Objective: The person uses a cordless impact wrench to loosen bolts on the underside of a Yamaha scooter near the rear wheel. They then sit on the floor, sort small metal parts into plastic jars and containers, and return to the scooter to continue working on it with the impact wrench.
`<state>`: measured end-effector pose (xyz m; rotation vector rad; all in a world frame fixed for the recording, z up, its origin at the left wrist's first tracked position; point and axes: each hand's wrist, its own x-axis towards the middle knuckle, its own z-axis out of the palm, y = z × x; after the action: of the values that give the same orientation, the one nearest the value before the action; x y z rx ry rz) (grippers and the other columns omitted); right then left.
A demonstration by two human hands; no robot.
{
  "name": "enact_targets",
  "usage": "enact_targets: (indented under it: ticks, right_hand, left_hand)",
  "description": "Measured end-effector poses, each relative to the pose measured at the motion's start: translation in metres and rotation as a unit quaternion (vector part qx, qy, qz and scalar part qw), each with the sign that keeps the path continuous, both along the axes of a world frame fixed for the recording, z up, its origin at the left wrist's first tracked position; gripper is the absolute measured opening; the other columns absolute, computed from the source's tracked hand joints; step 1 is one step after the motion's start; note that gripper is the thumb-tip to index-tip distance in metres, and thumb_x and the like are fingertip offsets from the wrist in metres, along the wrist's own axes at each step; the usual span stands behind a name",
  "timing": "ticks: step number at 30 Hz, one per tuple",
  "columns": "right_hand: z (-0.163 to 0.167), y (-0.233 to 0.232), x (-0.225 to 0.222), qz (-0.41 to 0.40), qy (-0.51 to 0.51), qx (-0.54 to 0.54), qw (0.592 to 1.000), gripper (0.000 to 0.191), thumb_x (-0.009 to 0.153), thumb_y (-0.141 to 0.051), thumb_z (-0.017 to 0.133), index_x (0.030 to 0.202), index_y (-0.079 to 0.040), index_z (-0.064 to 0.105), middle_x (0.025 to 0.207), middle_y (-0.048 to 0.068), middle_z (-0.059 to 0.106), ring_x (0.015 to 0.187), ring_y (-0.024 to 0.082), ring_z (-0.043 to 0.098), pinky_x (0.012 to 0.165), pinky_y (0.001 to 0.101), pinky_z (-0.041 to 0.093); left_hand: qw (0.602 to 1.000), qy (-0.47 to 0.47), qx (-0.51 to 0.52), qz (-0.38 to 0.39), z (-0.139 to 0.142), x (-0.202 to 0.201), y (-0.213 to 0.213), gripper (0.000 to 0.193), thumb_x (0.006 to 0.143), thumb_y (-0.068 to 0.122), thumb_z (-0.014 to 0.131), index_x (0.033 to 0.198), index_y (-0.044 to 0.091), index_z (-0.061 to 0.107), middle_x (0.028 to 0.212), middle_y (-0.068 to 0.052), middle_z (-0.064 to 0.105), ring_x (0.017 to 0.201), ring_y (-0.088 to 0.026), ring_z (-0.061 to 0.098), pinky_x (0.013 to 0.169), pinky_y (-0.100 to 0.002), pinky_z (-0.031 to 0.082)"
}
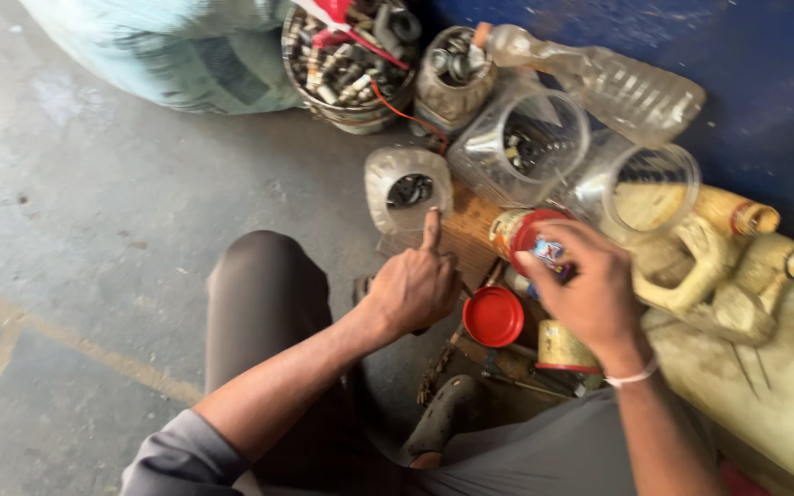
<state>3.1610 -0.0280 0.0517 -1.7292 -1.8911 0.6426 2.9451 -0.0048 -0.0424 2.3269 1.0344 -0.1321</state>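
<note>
L hand (415, 287): fist curled, index finger out straight, tip touching rim of cut-off translucent plastic jar (407, 188) w/ dark metal bits inside.
R hand (588, 289): fingers wrapped round small red-lidded tin (527, 235) (label blurred).
Loose round red plastic lid (493, 316) lies between both hands, just below knuckles.

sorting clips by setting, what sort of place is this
Probably a roadside or floor-level repair workshop: a tub of metal bolts and sockets, cut-open plastic jars holding small parts, and grimy oil jugs on a bare concrete floor.
</note>
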Motion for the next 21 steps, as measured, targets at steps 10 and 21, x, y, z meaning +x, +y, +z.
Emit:
enact_targets:
  ticks: [10, 21]
  right_hand:
    - [-0.104, 0.047, -0.073, 0.280, 0.023, -0.080, 0.956, 0.044, 0.072, 0.014, 0.052, 0.112, 0.008, 0.070, 0.132, 0.026, 0.067, 0.112, 0.039, 0.068, 0.098, 0.0433, 0.053]
    - [-0.186, 0.013, -0.090, 0.184, -0.209, -0.307, 0.910, 0.031, 0.086, 0.005, 0.055, 0.114, 0.004, 0.068, 0.115, 0.029, 0.070, 0.111, 0.040, 0.067, 0.092, 0.0481, 0.056]
  left_hand:
    - [0.990, 0.043, 0.055, -0.123, -0.046, 0.018, -0.049, 0.020, 0.092, 0.021, 0.058, 0.084, 0.014, 0.075, 0.083, -0.013, 0.076, 0.062, -0.025, 0.068, 0.052, -0.044, 0.057]
    - [0.968, -0.008, 0.082, -0.237, -0.106, 0.049, -0.115, 0.036, 0.092, 0.030, 0.056, 0.110, 0.005, 0.075, 0.118, -0.022, 0.071, 0.112, -0.040, 0.068, 0.088, -0.043, 0.059]
